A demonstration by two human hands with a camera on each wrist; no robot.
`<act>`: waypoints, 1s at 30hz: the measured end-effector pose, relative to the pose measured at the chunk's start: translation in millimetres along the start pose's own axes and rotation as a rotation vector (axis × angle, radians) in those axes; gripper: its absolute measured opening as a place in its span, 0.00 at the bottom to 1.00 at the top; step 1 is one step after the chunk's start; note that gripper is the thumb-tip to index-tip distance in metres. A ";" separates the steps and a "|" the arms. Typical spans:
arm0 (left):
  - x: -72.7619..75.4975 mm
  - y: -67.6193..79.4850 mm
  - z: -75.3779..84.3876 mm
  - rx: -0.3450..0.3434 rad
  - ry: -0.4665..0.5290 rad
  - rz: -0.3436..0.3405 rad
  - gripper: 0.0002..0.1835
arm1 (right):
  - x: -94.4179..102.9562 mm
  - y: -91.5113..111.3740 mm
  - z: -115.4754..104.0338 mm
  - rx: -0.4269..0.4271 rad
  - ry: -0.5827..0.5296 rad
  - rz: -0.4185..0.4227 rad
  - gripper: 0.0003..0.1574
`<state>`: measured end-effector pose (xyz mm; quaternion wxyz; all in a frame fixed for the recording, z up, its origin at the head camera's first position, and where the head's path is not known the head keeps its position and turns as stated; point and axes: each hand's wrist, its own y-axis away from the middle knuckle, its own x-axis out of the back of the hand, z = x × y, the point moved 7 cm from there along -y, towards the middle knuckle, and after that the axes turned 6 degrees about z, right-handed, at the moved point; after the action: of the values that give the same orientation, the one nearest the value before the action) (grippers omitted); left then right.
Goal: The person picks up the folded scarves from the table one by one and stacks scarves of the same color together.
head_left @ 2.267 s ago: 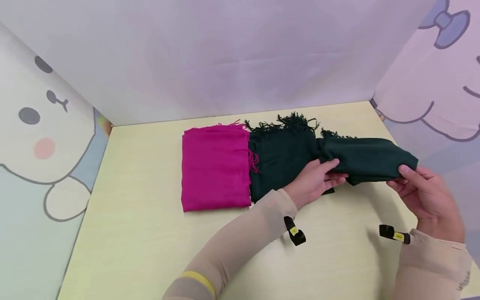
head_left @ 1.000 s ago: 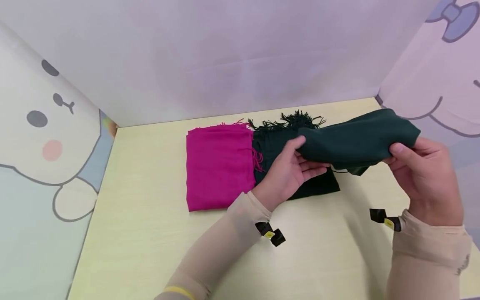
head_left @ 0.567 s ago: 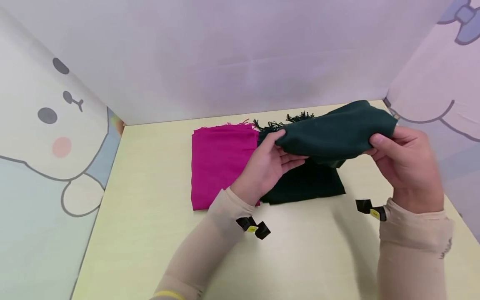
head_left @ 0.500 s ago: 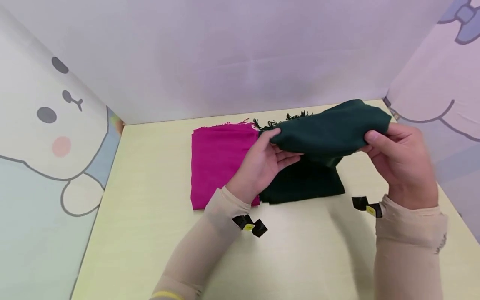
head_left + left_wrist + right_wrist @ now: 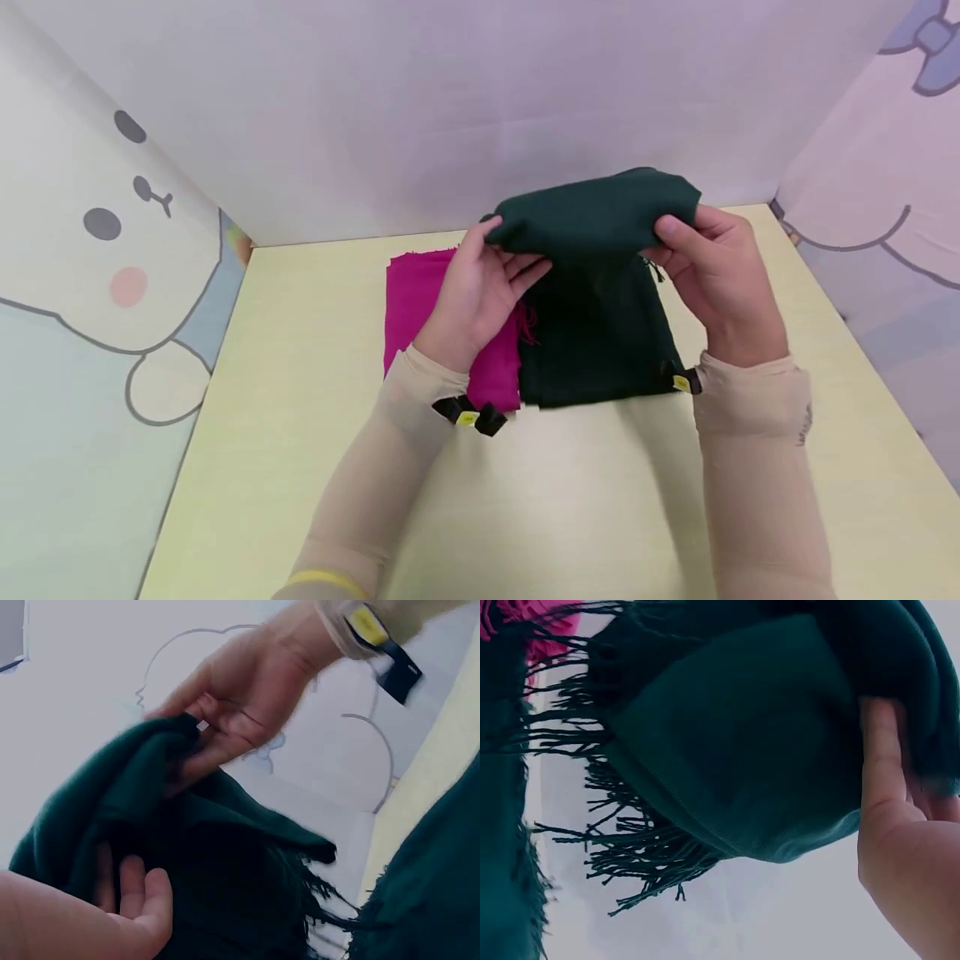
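A folded dark green scarf (image 5: 592,212) hangs in the air between both hands, its fringe dangling below in the wrist views. My left hand (image 5: 480,296) pinches its left end, thumb on top and fingers underneath. At the right end my right hand (image 5: 723,271) grips the fold between thumb and fingers. Beneath the raised cloth, dark green folded cloth (image 5: 600,350) lies on the table, its far part hidden. Beside it on the left is a folded magenta scarf (image 5: 416,308) with a fringe, partly covered by my left hand and forearm.
The pale wooden table (image 5: 300,333) meets a white backdrop (image 5: 337,125) along its far edge. Cartoon-printed sheets (image 5: 67,208) stand at both sides. A black strap with a yellow tag (image 5: 468,415) sits at the left cuff, and a similar one (image 5: 682,382) at the right.
Both hands have lifted the green scarf off the right side of the table and carried it left and upward, over the other green cloth. The magenta scarf stays where it was.
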<state>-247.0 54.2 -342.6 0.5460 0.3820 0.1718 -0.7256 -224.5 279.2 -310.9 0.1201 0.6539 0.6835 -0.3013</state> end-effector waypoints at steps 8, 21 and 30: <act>2.6 -28.2 2.3 -0.045 0.003 -0.003 0.13 | 17.1 -26.7 23.7 -0.051 -0.045 0.027 0.16; 49.4 -21.8 -84.3 0.174 -0.036 0.158 0.18 | 91.7 30.0 76.0 -0.216 0.051 0.167 0.17; 55.3 2.9 -122.6 0.291 -0.013 0.215 0.19 | 109.9 80.1 65.1 -0.299 0.177 0.218 0.18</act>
<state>-205.5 98.4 -462.7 0.5606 0.4684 0.0195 -0.6825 -174.8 329.5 -444.1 0.1873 0.7229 0.6536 -0.1233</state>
